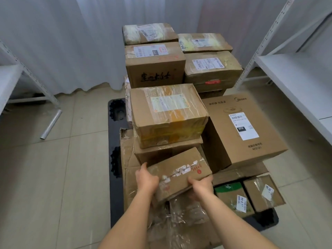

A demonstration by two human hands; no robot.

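To your left the tiled floor lies open from the edge of the black pallet out to the left rack; a metal tube lies on the tiles near the rack's foot. On your right the white shelving runs close along the stack, leaving only a narrow strip of floor. A white curtain closes off the far side.

Straight ahead, boxes rise higher than what you hold. A taped box sits on a plain brown one just beyond your hands, and the large printed box stands just beside them on the right.

The small carton is plain brown cardboard, scuffed. A torn white label runs as a ragged strip across its top, with red print at the right end. It is tilted, with the far right corner high and the near left corner low.

You hold it over a plastic-wrapped parcel at the near end of the stack. Its far edge is close against the brown box under the taped one; whether they touch cannot be told.

Your left hand grips the left end, with its fingers curled round the far left corner. Your right hand holds the near right corner, thumb on the top edge and the other fingers hidden underneath.
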